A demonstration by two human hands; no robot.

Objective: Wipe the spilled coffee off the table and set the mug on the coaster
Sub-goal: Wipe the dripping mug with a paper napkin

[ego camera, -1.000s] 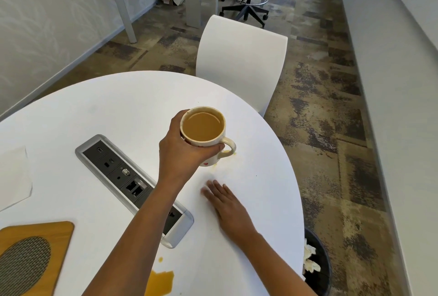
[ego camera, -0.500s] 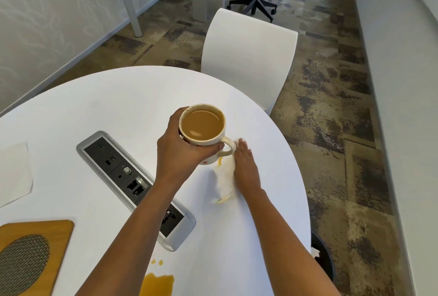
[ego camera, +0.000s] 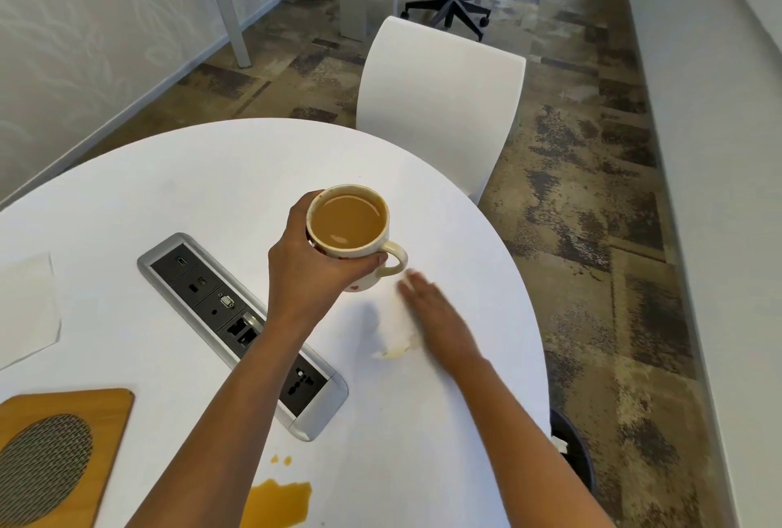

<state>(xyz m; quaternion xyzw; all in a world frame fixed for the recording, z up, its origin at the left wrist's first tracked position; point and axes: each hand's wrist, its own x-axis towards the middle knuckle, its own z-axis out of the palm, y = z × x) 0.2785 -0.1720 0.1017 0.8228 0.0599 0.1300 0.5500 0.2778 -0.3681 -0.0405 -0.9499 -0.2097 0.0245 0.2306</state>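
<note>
My left hand (ego camera: 313, 269) grips a cream mug (ego camera: 351, 231) full of milky coffee and holds it above the white round table (ego camera: 203, 185). Just below and right of the mug, my right hand (ego camera: 436, 316) lies flat and blurred on a white tissue (ego camera: 395, 328); the tissue's near end is stained yellow-brown. A brown coffee puddle (ego camera: 277, 504) with small drops lies at the table's near edge. The wooden coaster (ego camera: 63, 451) with a grey mesh oval sits at the near left.
A silver power-socket panel (ego camera: 241, 333) is sunk into the table's middle. A white napkin (ego camera: 25, 312) lies at the left edge. A white chair (ego camera: 440, 113) stands behind the table, and a dark waste bin (ego camera: 575, 447) with tissues sits on the floor at the right.
My right hand slid forward under the raised mug with the tissue and now drags it back toward me; the spot by the mug is gone. The mug has stayed lifted.
</note>
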